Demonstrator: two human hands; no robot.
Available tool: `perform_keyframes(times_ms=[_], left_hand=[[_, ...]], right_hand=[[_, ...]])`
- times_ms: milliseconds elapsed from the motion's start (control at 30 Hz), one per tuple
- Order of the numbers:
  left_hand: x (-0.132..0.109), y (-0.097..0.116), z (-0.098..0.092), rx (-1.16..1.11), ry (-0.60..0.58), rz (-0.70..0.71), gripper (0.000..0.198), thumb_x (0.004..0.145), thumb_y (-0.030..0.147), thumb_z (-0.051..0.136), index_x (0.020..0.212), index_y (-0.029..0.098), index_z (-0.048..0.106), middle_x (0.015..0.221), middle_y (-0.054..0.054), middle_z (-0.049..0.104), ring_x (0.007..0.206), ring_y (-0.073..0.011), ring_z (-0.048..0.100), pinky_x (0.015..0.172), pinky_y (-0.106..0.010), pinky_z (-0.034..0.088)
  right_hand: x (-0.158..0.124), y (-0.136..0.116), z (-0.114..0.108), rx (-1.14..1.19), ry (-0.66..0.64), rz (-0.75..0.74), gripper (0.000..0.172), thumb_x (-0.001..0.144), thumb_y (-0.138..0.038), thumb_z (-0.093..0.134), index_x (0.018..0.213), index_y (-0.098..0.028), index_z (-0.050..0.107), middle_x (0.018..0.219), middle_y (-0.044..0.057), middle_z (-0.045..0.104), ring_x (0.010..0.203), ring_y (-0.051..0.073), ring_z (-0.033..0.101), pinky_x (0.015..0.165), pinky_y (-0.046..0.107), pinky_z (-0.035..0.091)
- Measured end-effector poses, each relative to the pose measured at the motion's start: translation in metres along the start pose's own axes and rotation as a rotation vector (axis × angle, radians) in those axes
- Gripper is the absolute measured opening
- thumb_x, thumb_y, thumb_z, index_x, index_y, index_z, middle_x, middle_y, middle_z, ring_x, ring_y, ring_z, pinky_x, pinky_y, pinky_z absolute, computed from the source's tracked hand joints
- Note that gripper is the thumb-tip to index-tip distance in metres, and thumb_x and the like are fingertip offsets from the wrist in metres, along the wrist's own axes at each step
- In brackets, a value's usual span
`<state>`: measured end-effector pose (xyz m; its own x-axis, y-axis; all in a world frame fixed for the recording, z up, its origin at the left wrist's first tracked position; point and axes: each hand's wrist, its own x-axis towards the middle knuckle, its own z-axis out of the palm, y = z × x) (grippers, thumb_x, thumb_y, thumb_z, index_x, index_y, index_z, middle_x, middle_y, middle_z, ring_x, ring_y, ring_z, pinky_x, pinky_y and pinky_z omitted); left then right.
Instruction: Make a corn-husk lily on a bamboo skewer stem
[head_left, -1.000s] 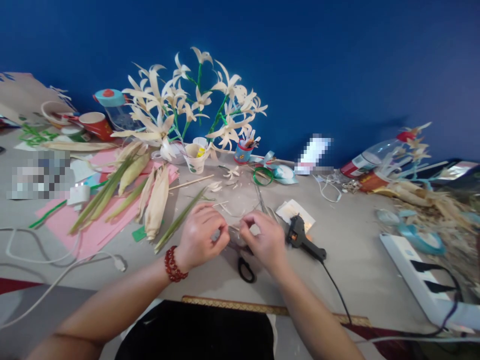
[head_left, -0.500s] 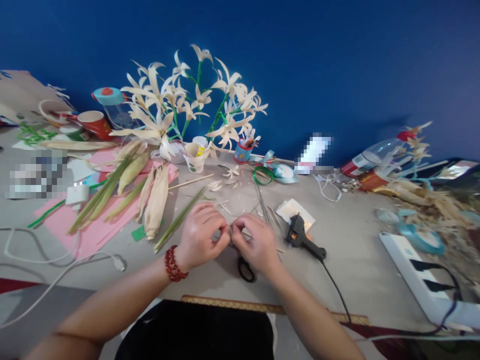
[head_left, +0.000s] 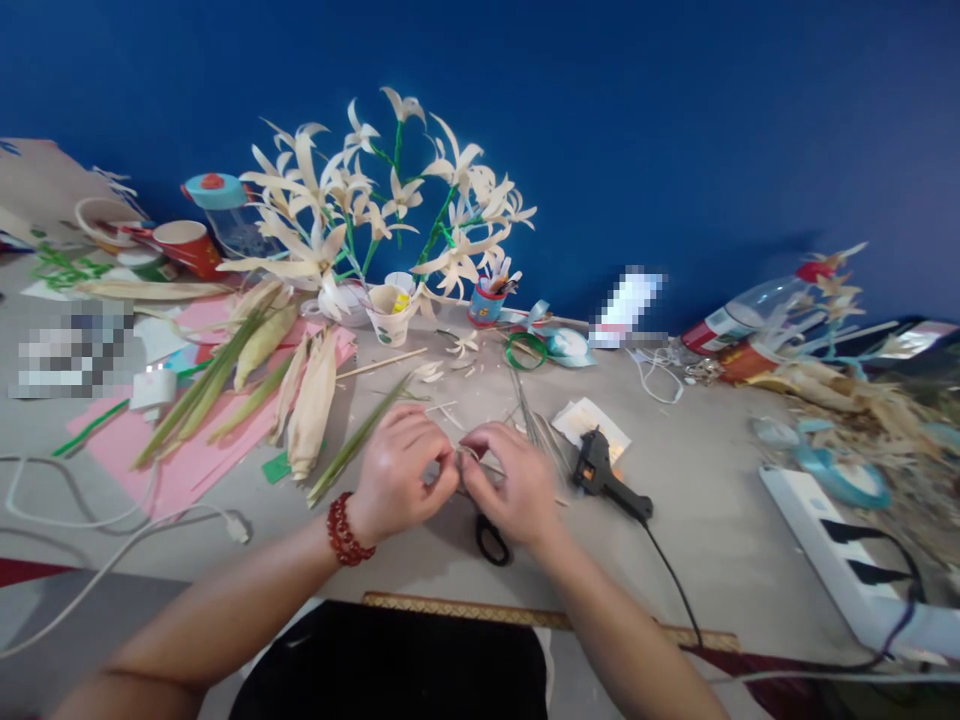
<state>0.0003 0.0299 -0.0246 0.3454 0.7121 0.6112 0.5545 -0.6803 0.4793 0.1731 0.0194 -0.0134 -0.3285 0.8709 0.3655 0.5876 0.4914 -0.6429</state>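
My left hand [head_left: 397,478] and my right hand [head_left: 504,482] meet over the grey table, fingers pinched together on a small pale piece between them that I cannot make out. A red bead bracelet [head_left: 343,530] circles my left wrist. Black scissors [head_left: 491,540] lie under my right hand, only a handle loop showing. Thin wires [head_left: 534,425] lie just beyond my right fingers. A black glue gun [head_left: 606,478] rests to the right of my right hand, its cord running toward me.
Corn husks [head_left: 311,400] and green stalks lie on pink paper [head_left: 176,465] at left. A bouquet of husk flowers [head_left: 390,200] stands at the back with paper cups [head_left: 390,313]. A white power strip [head_left: 847,570] sits right; white cables [head_left: 90,520] trail left.
My right hand has drawn in to the left until its fingertips meet my left hand's. The left hand has hardly moved.
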Motion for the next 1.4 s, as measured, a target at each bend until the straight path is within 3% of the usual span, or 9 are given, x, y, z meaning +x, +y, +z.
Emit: perform_keyframes(times_ms=[233,367,533,733,900,1067,1167,1300,1400], left_hand=[[0.0,-0.003,0.0,-0.029,0.031,-0.013,0.014,0.077,0.012,0.056,0.067,0.02,0.051,0.064,0.001,0.057,0.066,-0.0162,0.052,0.093,-0.042,0.046],[0.001,-0.004,-0.003,-0.145,0.043,-0.128,0.014,0.079,0.014,0.055,0.066,0.02,0.052,0.065,-0.001,0.057,0.069,-0.0176,0.054,0.086,-0.038,0.047],[0.003,-0.007,-0.004,-0.662,-0.142,-0.497,0.018,0.082,0.019,0.052,0.065,0.018,0.054,0.064,-0.001,0.058,0.063,-0.015,0.054,0.065,-0.028,0.043],[0.005,-0.011,0.002,-1.333,-0.485,-0.941,0.015,0.075,0.021,0.059,0.061,0.016,0.058,0.054,0.0,0.056,0.052,-0.0127,0.051,0.058,-0.027,0.042],[0.002,-0.012,0.003,-1.644,-0.625,-1.025,0.014,0.074,0.02,0.054,0.063,0.016,0.06,0.05,-0.001,0.053,0.05,-0.0138,0.046,0.065,-0.033,0.046],[0.001,-0.012,0.003,-1.748,-0.756,-1.057,0.025,0.081,0.028,0.052,0.06,0.016,0.058,0.051,-0.002,0.052,0.053,-0.0154,0.047,0.064,-0.035,0.047],[0.002,-0.009,0.004,-1.621,-0.693,-1.012,0.022,0.081,0.029,0.054,0.065,0.015,0.06,0.059,-0.003,0.056,0.056,-0.0161,0.052,0.065,-0.035,0.048],[0.004,-0.008,0.003,-1.219,-0.295,-0.834,0.01,0.081,0.022,0.06,0.075,0.016,0.065,0.073,-0.002,0.06,0.072,-0.0159,0.056,0.073,-0.029,0.046],[0.004,-0.009,0.0,-1.097,-0.152,-0.691,0.01,0.085,0.025,0.061,0.081,0.017,0.067,0.078,-0.003,0.061,0.079,-0.017,0.056,0.077,-0.03,0.046]], right_hand=[[0.0,0.022,-0.01,-0.111,0.121,0.043,0.012,0.085,-0.016,0.053,0.076,-0.021,0.059,0.074,0.002,0.064,0.071,0.017,0.059,0.067,0.027,0.042],[0.002,0.03,-0.018,-0.111,0.223,0.07,0.01,0.083,-0.014,0.054,0.083,-0.02,0.062,0.08,0.004,0.065,0.075,0.019,0.062,0.072,0.03,0.045],[0.005,0.019,-0.014,0.242,0.018,-0.077,0.031,0.083,-0.014,0.056,0.112,-0.022,0.063,0.105,0.008,0.065,0.084,0.019,0.064,0.081,0.035,0.051],[0.006,0.016,-0.011,0.626,-0.13,0.048,0.007,0.087,-0.023,0.063,0.09,-0.022,0.069,0.089,0.005,0.067,0.084,0.019,0.063,0.077,0.033,0.05],[0.002,0.015,-0.007,0.862,-0.222,0.217,0.011,0.084,-0.033,0.068,0.086,-0.023,0.067,0.082,0.003,0.063,0.075,0.018,0.061,0.068,0.03,0.048],[0.001,0.011,-0.005,0.882,-0.213,0.257,0.015,0.081,-0.036,0.072,0.08,-0.022,0.065,0.08,0.003,0.063,0.075,0.018,0.062,0.069,0.031,0.049],[0.001,0.009,-0.005,0.959,-0.254,0.285,0.016,0.084,-0.036,0.069,0.08,-0.022,0.062,0.075,0.002,0.064,0.068,0.017,0.063,0.067,0.031,0.05],[0.003,0.012,-0.006,0.864,-0.206,0.264,0.018,0.082,-0.036,0.07,0.077,-0.02,0.062,0.075,0.0,0.061,0.067,0.015,0.058,0.064,0.028,0.047],[0.004,0.016,-0.006,0.754,-0.156,0.231,0.018,0.082,-0.035,0.07,0.075,-0.02,0.062,0.076,0.001,0.059,0.069,0.014,0.054,0.064,0.027,0.044]])
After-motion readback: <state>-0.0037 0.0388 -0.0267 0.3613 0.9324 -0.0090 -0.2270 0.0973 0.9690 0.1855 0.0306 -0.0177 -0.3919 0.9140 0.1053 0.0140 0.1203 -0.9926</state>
